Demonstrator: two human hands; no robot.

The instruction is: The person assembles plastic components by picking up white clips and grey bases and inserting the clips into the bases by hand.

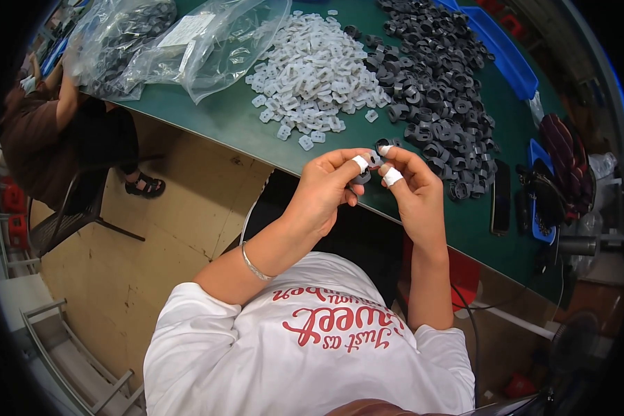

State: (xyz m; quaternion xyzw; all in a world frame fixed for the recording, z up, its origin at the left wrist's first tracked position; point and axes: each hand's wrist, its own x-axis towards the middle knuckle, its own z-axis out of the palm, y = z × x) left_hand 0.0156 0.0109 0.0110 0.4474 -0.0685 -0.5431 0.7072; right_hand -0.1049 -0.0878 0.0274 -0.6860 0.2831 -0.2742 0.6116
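Note:
Just over the near edge of the table, my two hands meet. My left hand point(327, 186) pinches a small translucent white plastic piece point(376, 158) between thumb and forefinger, and a dark grey plastic part point(361, 178) is tucked in its curled fingers. Fingers of my right hand point(417, 195) close around a dark grey ring-shaped part point(383, 145) touching the white piece; fingertips partly hide how the two fit. White tape wraps a thumb on the left and two fingertips on the right. Beyond lie a heap of white pieces point(319, 69) and a heap of dark grey rings point(440, 90).
Clear plastic bags point(218, 52) lie at the far left of the green table point(208, 125). A blue tray point(503, 52) stands far right, with a phone point(500, 197) and a smaller blue tray point(544, 229) nearer. Another person point(45, 139) sits at left by a chair point(69, 215).

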